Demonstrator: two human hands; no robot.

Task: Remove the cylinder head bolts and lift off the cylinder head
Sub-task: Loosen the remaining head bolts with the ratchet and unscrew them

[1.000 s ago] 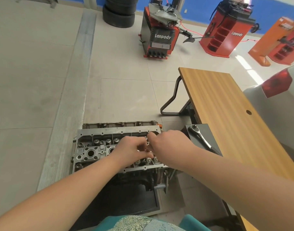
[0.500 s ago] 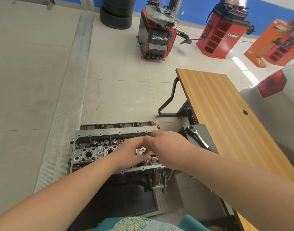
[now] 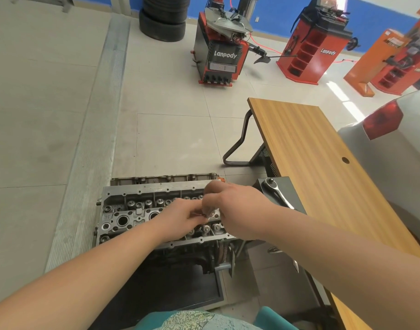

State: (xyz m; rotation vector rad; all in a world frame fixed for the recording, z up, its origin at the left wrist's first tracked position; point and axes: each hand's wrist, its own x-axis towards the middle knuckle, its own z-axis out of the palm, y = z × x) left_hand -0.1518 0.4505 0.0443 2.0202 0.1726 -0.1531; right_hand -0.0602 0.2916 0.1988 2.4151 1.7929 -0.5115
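Note:
The grey metal cylinder head (image 3: 132, 210) sits on top of the engine block, low on the floor in front of me. Valve springs and round bores show on its left half. Both my hands meet over its right half. My left hand (image 3: 180, 217) pinches a small shiny bolt (image 3: 208, 214) with its fingertips. My right hand (image 3: 237, 208) curls its fingers round the same bolt from above. The bolt is blurred and mostly hidden by the fingers.
A ratchet wrench (image 3: 275, 191) lies on a dark box right of the engine. A wooden table (image 3: 311, 151) runs along the right, with a white car's rear (image 3: 394, 144) beyond it. A tyre changer (image 3: 221, 51), stacked tyres (image 3: 163, 17) and red machines stand far back.
Both hands stay together over the right half of the cylinder head; the fingers have shifted slightly on the small bolt. My head has tilted a little.

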